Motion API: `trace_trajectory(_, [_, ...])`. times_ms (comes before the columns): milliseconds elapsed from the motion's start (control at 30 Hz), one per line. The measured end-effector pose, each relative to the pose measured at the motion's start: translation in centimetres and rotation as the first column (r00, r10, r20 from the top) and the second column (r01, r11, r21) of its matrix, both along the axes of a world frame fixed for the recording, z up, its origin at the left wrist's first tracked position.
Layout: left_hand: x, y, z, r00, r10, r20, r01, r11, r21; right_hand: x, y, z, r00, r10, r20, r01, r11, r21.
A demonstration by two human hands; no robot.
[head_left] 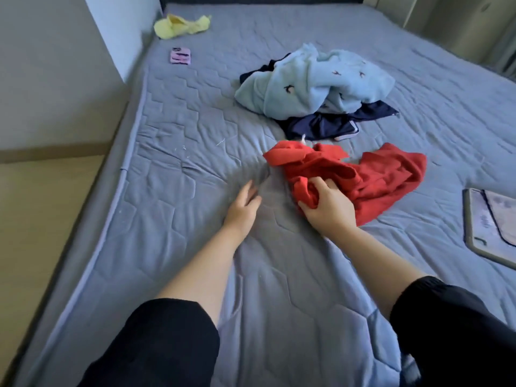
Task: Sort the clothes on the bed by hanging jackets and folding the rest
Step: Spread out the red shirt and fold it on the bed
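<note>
Head view: the red garment (363,174) is lying crumpled near the middle of the bed (195,107), just in front of a light blue garment (315,82) that is sitting on a navy garment (335,124).

The right hand (326,208) is holding a bunched fold at the red garment's near left edge, its grip curled round the cloth. The left hand (243,210) is lying just beside it, fingers extended and grip holding nothing.

The cloth is looking soft, light and limp, so it will likely sag when lifted. Taking hold at two corners or the shoulders should spread it flat.
</note>
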State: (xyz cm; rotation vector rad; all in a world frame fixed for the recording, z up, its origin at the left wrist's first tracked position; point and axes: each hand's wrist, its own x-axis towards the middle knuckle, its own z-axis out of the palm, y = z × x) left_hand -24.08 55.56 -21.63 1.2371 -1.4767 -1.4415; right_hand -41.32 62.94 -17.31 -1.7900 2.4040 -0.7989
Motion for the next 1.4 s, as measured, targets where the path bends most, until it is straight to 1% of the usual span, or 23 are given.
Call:
trace_trajectory(67, [2.2, 2.7, 0.5, 0.95, 0.145, -0.275, -0.085, 0.972, 0.217, 2.6, 1.7, 2.0, 0.998, 0.053, 0.046, -0.045, 0.983, -0.177])
trace_trajectory(133, [4.5, 5.5, 0.4, 0.848, 0.282, -0.449, -0.104, 0.919, 0.38, 5.5, 3.3, 4.4, 0.984, 0.176, 0.042, -0.148, 0.917, -0.372])
trace_trajectory(167, [5.4, 6.5, 0.6, 0.814, 0.304, -0.495, -0.074, 0.9, 0.43, 6.6, 3.9, 5.4, 0.953, 0.303, 0.007, -0.284, 0.901, -0.328])
trace_trajectory(200, [6.2, 7.1, 1.0, 0.79, 0.311, -0.529, -0.036, 0.884, 0.467, 7.3, 4.2, 5.9, 0.898, 0.439, -0.013, -0.435, 0.885, -0.166])
trace_trajectory(267, [7.6, 7.4, 1.4, 0.763, 0.338, -0.552, -0.051, 0.882, 0.469, 7.6, 4.9, 6.2, 0.802, 0.586, 0.114, -0.591, 0.753, 0.289])
trace_trajectory(300, [8.2, 7.4, 1.8, 0.748, 0.372, -0.55, -0.102, 0.883, 0.459, 7.4, 5.3, 6.3, 0.804, 0.568, 0.175, -0.59, 0.726, 0.353])
trace_trajectory(333, [8.2, 7.5, 1.9, 0.734, 0.395, -0.553, -0.124, 0.878, 0.463, 6.8, 5.3, 6.3, 0.834, 0.52, 0.186, -0.552, 0.778, 0.302])
trace_trajectory(400, [8.0, 7.8, 1.9, 0.753, 0.383, -0.535, -0.137, 0.887, 0.441, 5.3, 5.1, 6.1, 0.919, 0.387, 0.077, -0.392, 0.918, 0.057])
trace_trajectory(433, [7.8, 8.1, 1.7, 0.768, 0.37, -0.522, -0.145, 0.896, 0.421, 4.6, 5.0, 5.6, 0.939, 0.344, 0.022, -0.344, 0.939, 0.008])
trace_trajectory(500, [7.3, 8.0, 2.0, 0.794, 0.364, -0.486, -0.184, 0.907, 0.379, 3.5, 4.8, 4.9, 0.94, 0.337, 0.052, -0.341, 0.923, 0.181])
trace_trajectory(567, [6.9, 7.3, 3.0, 0.836, 0.388, -0.389, -0.303, 0.916, 0.261, 3.3, 4.9, 3.5, 0.928, 0.358, 0.099, -0.362, 0.811, 0.459])
trace_trajectory(667, [7.0, 6.4, 5.2, 0.909, 0.398, -0.121, -0.406, 0.912, -0.054, 4.7, 5.3, 1.0, 0.894, 0.436, -0.104, -0.312, 0.771, 0.555])
trace_trajectory(733, [7.2, 6.2, 5.9, 0.963, 0.254, -0.091, -0.264, 0.956, -0.127, 5.8, 4.9, 0.4, 0.869, 0.452, -0.203, -0.337, 0.839, 0.427])
trace_trajectory(800, [7.7, 6.2, 6.4, 0.998, 0.061, 0.002, -0.06, 0.987, -0.151, 6.1, 4.4, 1.1, 0.887, 0.452, -0.097, -0.409, 0.865, 0.29])
trace_trajectory(867, [8.2, 6.3, 7.1, 0.997, -0.015, 0.074, 0.028, 0.984, -0.177, 6.3, 4.2, 3.5, 0.894, 0.44, 0.085, -0.448, 0.882, 0.147])
trace_trajectory(967, [9.1, 5.9, 8.4, 0.986, 0.168, 0.014, -0.158, 0.949, -0.274, 7.1, 4.5, 8.6, 0.807, 0.483, 0.341, -0.478, 0.872, -0.104])
trace_trajectory(1033, [9.8, 5.5, 9.8, 0.956, 0.258, -0.139, -0.285, 0.929, -0.235, 7.8, 4.7, 11.7, 0.656, 0.532, 0.536, -0.478, 0.842, -0.25])
trace_trajectory(1133, [10.9, 4.6, 10.7, 0.926, 0.223, -0.306, -0.259, 0.962, -0.085, 7.6, 4.2, 14.2, 0.467, 0.524, 0.712, -0.223, 0.849, -0.479])
trace_trajectory(1167, [11.1, 4.5, 10.9, 0.923, 0.214, -0.319, -0.247, 0.967, -0.064, 7.0, 3.8, 14.1, 0.511, 0.471, 0.719, -0.119, 0.867, -0.484])
trace_trajectory(1200, [11.1, 4.4, 10.9, 0.921, 0.229, -0.317, -0.255, 0.966, -0.044, 6.1, 3.4, 13.4, 0.634, 0.353, 0.688, -0.023, 0.898, -0.44])
trace_trajectory(1267, [11.1, 4.5, 10.6, 0.935, 0.302, -0.187, -0.313, 0.949, -0.034, 4.0, 2.6, 11.0, 0.886, 0.021, 0.463, 0.104, 0.964, -0.243])
trace_trajectory(1333, [11.2, 4.5, 9.5, 0.934, 0.356, -0.002, -0.356, 0.934, -0.031, 2.7, 2.0, 8.0, 0.968, -0.112, 0.223, 0.135, 0.987, -0.091])
trace_trajectory(1400, [11.2, 4.4, 8.4, 0.94, 0.34, 0.007, -0.339, 0.936, 0.093, 2.7, 1.4, 5.7, 0.974, -0.113, 0.196, 0.1, 0.992, 0.077])
